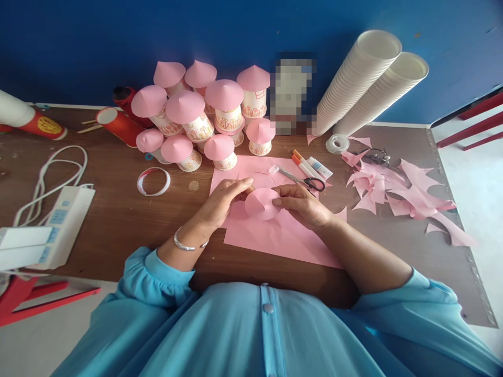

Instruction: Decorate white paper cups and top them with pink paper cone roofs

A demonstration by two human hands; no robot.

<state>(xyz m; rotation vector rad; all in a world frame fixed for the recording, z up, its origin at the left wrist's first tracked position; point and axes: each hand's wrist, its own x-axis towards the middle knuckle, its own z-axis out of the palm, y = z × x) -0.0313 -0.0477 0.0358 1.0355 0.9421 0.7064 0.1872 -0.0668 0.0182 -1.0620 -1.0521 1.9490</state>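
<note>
Between my two hands is a small pink paper cone (262, 204), its point facing up at me. My left hand (226, 201) curls round its far left edge, with the fingertips partly hidden behind the paper. On the other side, my right hand (301, 204) pinches the cone's right edge between thumb and fingers. Pink paper sheets (251, 234) lie beneath the hands on the brown table. Just beyond my right hand are scissors (293, 178) with black handles, markers (302, 164) and a small white tube (319, 167).
Several paper cups with pink cone roofs (190, 116) stand at the back. Two tall stacks of white cups (356, 84) lean right of them, near a clear tape roll (337, 144). Pink scraps (393, 188) cover the right side. A power strip (66, 225) and white tape roll (153, 181) lie left.
</note>
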